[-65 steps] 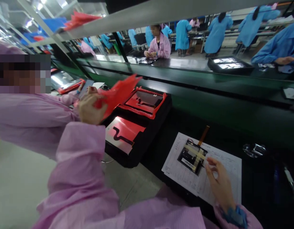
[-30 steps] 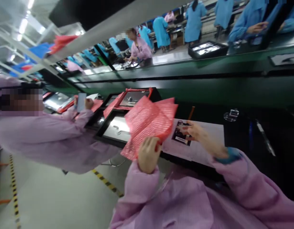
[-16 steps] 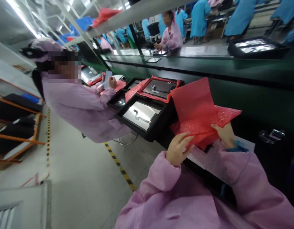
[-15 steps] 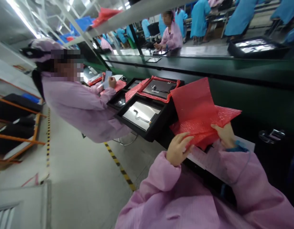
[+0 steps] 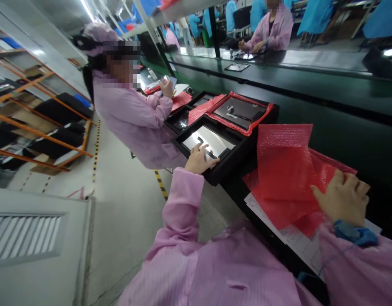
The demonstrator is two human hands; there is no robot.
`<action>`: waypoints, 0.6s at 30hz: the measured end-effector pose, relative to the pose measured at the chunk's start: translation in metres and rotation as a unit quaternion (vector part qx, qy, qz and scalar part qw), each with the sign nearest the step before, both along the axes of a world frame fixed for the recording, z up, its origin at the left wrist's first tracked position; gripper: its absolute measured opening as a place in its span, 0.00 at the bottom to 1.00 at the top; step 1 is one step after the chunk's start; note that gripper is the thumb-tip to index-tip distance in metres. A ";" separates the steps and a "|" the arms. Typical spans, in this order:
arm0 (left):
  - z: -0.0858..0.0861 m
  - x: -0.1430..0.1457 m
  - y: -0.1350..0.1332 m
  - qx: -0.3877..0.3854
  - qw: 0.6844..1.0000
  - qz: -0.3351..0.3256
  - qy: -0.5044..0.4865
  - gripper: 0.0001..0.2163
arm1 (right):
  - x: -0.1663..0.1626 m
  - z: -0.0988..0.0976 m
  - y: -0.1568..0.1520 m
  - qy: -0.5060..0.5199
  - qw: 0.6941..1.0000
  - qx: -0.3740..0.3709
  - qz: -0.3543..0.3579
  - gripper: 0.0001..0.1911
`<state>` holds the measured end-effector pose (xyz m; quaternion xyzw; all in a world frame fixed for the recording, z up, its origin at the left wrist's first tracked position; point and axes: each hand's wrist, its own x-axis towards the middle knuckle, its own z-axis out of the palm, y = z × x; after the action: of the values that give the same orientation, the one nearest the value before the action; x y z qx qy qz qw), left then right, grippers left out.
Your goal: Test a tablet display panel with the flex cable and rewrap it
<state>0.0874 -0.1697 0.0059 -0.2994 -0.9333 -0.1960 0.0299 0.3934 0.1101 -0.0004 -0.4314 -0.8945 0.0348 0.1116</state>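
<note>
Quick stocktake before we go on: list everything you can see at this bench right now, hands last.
Red bubble-wrap bag: one, red, at the right of the bench, lying over the paper sheet.
Paper sheet: one, white and printed, under the bag.
Near tray: one, black, left of the bag, holding a silver panel.
Far tray: one, black with red lining, behind the near tray, holding a dark panel.
Conveyor belt: one, green, beyond the trays.
Co-worker: one, pink coat, at the next place to the left.
Racks: orange, far left.
Left hand: fingers on the silver panel.
Right hand: resting on the bag, with a blue wristband.
</note>
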 end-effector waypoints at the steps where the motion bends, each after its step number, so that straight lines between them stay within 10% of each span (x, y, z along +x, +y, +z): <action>1: 0.000 -0.001 0.000 -0.015 1.000 -0.010 -0.009 0.37 | -0.002 0.002 -0.001 -0.004 1.000 0.004 0.001 0.37; 18: 0.023 0.001 0.011 -0.062 0.981 -0.180 0.018 0.26 | -0.036 0.000 0.017 -0.127 0.992 0.004 -0.001 0.33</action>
<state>0.0881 -0.1585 0.0289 -0.4677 -0.8736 -0.1345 -0.0078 0.3573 0.1275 -0.0006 -0.4326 -0.9013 -0.0242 -0.0012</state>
